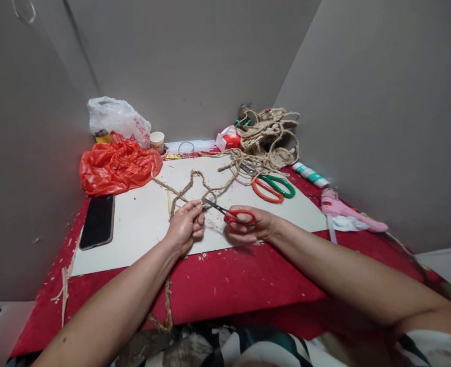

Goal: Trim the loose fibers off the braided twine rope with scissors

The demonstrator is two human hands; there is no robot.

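My right hand [250,224] is closed around the red handles of a small pair of scissors [238,217]. Their dark blades point left, with the tips at the fingers of my left hand [187,227]. That hand is pinched on a braided straw rope [177,196]. Beyond my hands, the rope bends in a loop over the pale board, and a lower length hangs down past my left wrist towards my lap. Exactly where the blades meet the rope is too small to make out.
A white board [137,224] lies on the red cloth [225,290]. On the left are a phone [97,221] and a red plastic bag [118,165]. Larger scissors [273,187], a heap of straw rope [269,132] and a pink glue gun [347,211] are on the right. Grey walls enclose the table.
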